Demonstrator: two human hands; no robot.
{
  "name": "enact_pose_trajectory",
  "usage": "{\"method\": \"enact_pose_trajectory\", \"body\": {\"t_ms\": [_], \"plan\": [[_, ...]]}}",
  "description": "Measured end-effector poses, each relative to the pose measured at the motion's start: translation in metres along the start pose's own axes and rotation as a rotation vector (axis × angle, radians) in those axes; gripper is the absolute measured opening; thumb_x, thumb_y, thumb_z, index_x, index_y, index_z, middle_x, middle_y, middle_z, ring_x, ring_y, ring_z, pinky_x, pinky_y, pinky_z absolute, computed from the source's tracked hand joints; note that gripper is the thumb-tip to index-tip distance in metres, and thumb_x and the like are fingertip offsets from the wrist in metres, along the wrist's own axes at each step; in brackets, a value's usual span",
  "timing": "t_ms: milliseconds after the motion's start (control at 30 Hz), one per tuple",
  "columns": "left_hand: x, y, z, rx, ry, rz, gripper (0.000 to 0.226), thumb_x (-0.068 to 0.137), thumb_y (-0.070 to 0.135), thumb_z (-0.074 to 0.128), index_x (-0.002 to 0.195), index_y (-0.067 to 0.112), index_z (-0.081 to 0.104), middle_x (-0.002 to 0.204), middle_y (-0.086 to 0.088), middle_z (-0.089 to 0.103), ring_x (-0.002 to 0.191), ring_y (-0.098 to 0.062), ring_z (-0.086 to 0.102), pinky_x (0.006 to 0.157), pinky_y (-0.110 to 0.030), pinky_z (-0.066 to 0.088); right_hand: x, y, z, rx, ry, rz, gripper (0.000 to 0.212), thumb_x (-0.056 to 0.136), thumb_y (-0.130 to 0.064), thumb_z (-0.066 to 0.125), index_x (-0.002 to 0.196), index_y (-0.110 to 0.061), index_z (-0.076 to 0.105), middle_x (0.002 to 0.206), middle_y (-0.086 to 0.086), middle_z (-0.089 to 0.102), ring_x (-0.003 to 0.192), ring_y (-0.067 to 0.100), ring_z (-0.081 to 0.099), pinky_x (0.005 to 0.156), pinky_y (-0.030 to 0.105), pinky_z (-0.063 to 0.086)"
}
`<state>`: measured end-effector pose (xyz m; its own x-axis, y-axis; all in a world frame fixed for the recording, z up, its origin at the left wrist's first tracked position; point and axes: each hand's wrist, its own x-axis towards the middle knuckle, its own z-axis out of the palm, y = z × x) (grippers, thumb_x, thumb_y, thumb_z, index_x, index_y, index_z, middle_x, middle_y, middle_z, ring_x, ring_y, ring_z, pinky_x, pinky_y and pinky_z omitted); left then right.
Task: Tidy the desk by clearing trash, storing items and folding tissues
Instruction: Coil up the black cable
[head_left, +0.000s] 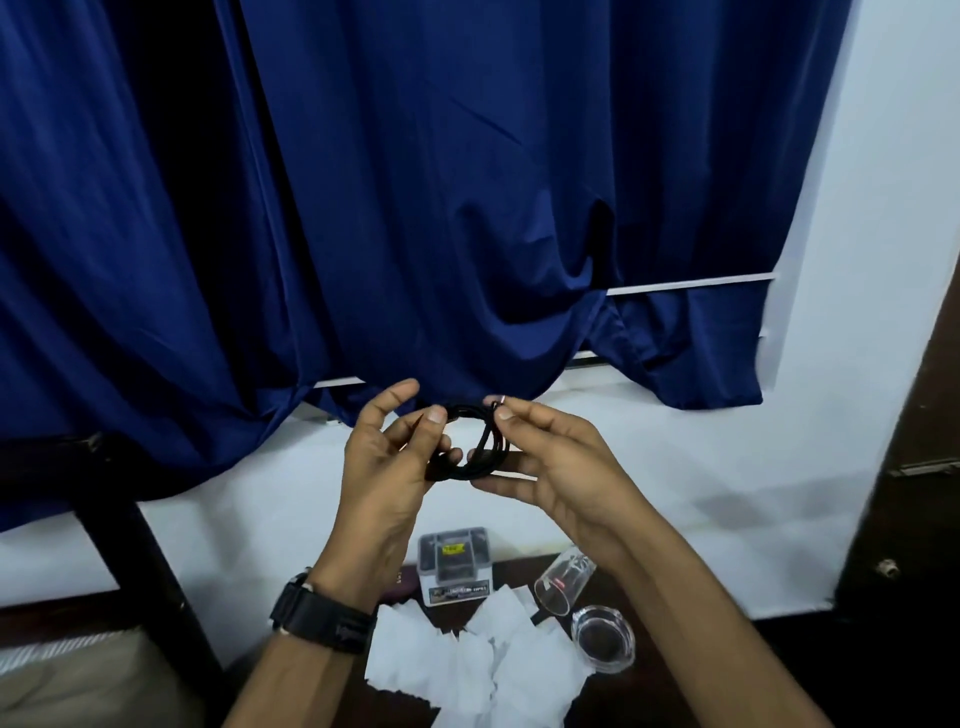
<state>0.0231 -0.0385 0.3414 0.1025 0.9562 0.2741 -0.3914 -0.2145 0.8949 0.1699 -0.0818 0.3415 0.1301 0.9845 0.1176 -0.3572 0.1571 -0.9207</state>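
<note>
Nearest me, crumpled white paper tissues (483, 670) lie on the dark wooden desk (514, 569). Just beyond them stands a clear plastic box (454, 566), with a tipped clear glass tumbler (563, 579) to its right. Raised above these, my left hand (389, 467) curls its fingers round a coiled black cable (470, 444). My right hand (550, 467) pinches the coil's far side between thumb and forefinger.

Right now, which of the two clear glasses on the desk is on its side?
The farther glass, right of the clear plastic box; it lies tipped over. The nearer glass by the tissues stands upright.
</note>
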Motion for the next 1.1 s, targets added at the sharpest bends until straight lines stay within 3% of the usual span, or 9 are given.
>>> {"method": "enact_pose_trajectory", "body": {"t_ms": [233,333,433,600,667,800,900,1000,1100], "plan": [[0.002,-0.003,0.007,-0.016,-0.045,0.015,0.025,0.109,0.012,0.044,0.127,0.026,0.053,0.071,0.011,0.049,0.046,-0.002,0.038,0.052,-0.017,0.041,0.0,0.004,-0.004,0.074,0.06,0.038,0.021,0.102,-0.011,0.057,0.097,-0.005,0.076,0.099,0.017,0.075,0.082,0.027,0.076,0.076,0.04,0.064],[0.004,0.0,0.004,0.18,-0.039,0.116,0.032,0.106,0.014,0.052,0.13,0.034,0.047,0.078,0.01,0.052,0.054,-0.001,0.046,0.053,-0.017,0.043,-0.001,0.01,-0.004,-0.01,0.034,0.047,0.022,0.104,-0.019,0.056,0.111,-0.003,0.071,0.115,0.025,0.073,0.091,0.03,0.075,0.085,0.043,0.063],[0.004,0.001,-0.001,0.423,-0.065,0.249,0.039,0.102,0.016,0.059,0.13,0.041,0.047,0.091,0.007,0.045,0.067,0.004,0.05,0.062,-0.019,0.048,-0.003,0.013,-0.008,0.033,-0.006,0.078,0.035,0.099,-0.032,0.065,0.115,-0.001,0.069,0.107,0.019,0.075,0.099,0.034,0.074,0.092,0.045,0.061],[0.006,-0.002,-0.008,0.52,-0.216,0.205,0.038,0.101,0.013,0.062,0.13,0.037,0.056,0.096,0.005,0.043,0.061,-0.008,0.048,0.061,-0.02,0.049,-0.008,0.023,-0.015,-0.171,-0.1,0.049,0.025,0.091,-0.012,0.074,0.114,-0.004,0.075,0.105,0.023,0.073,0.1,0.033,0.075,0.091,0.039,0.061],[0.008,-0.007,-0.01,0.41,-0.24,0.096,0.039,0.101,0.008,0.061,0.13,0.032,0.058,0.093,0.002,0.042,0.057,-0.005,0.044,0.055,-0.019,0.045,-0.008,0.022,-0.019,-0.177,-0.062,0.059,0.023,0.088,-0.008,0.077,0.111,-0.002,0.075,0.099,0.019,0.074,0.094,0.029,0.075,0.084,0.035,0.063],[0.01,-0.017,-0.012,-0.192,-0.24,-0.265,0.038,0.103,-0.003,0.048,0.13,0.022,0.057,0.074,0.004,0.038,0.043,-0.001,0.029,0.038,-0.013,0.026,-0.009,0.021,-0.026,-0.172,-0.022,0.054,0.015,0.082,-0.001,0.08,0.095,-0.008,0.078,0.09,0.012,0.078,0.082,0.021,0.076,0.073,0.028,0.063],[0.013,-0.032,-0.016,-0.251,-0.26,-0.379,0.04,0.103,-0.003,0.044,0.135,0.021,0.053,0.078,0.004,0.039,0.04,0.0,0.028,0.032,-0.012,0.024,-0.006,0.032,-0.031,-0.212,0.014,0.081,0.015,0.08,-0.001,0.081,0.093,-0.008,0.077,0.088,0.011,0.079,0.079,0.021,0.077,0.072,0.028,0.064],[0.014,-0.051,-0.013,-0.092,-0.209,-0.326,0.033,0.104,0.008,0.054,0.135,0.018,0.054,0.081,0.003,0.051,0.05,-0.006,0.045,0.044,-0.016,0.041,-0.001,0.047,-0.046,-0.202,0.074,0.127,0.022,0.08,-0.002,0.082,0.102,0.0,0.076,0.088,0.011,0.079,0.081,0.023,0.078,0.071,0.028,0.063],[0.021,-0.088,-0.024,0.209,-0.124,-0.248,0.028,0.105,0.037,0.055,0.13,0.028,0.051,0.12,0.002,0.062,0.096,-0.019,0.071,0.088,-0.036,0.058,0.011,0.064,-0.071,-0.164,0.203,0.143,0.025,0.08,0.0,0.081,0.104,0.004,0.075,0.087,0.012,0.079,0.08,0.022,0.078,0.07,0.028,0.063]]}}
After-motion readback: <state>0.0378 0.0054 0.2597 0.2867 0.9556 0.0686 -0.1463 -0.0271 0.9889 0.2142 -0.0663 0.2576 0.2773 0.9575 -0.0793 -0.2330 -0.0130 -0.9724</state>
